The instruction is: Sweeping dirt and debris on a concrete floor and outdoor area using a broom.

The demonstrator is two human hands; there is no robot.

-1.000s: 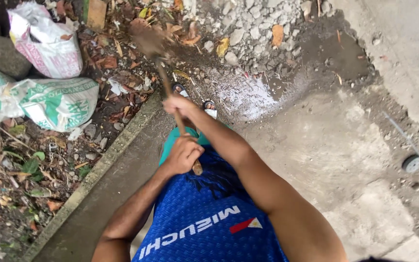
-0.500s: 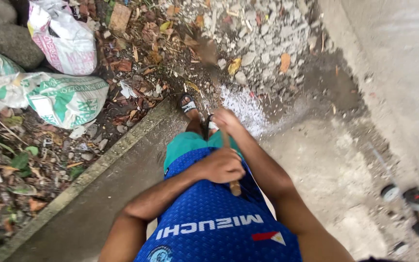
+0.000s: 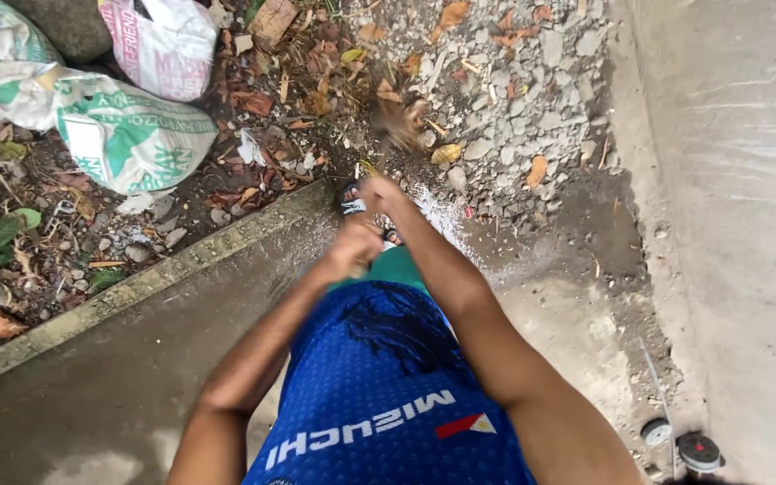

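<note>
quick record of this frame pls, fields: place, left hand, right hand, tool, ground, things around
place: outdoors, concrete path beside a concrete wall
left hand: left hand closed around a handle, near the body
right hand: right hand gripping further along the same handle
tool: broom head, motion-blurred, over gravel; its handle is mostly hidden by the hands
ground: gravel and dry leaves ahead, concrete curb on the left
things around: white and green sack, white and pink sack, two small round objects at the foot of the wall

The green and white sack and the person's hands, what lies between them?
In the head view, between the sack and the hands lie dark soil with dry leaves and the concrete curb.
</note>
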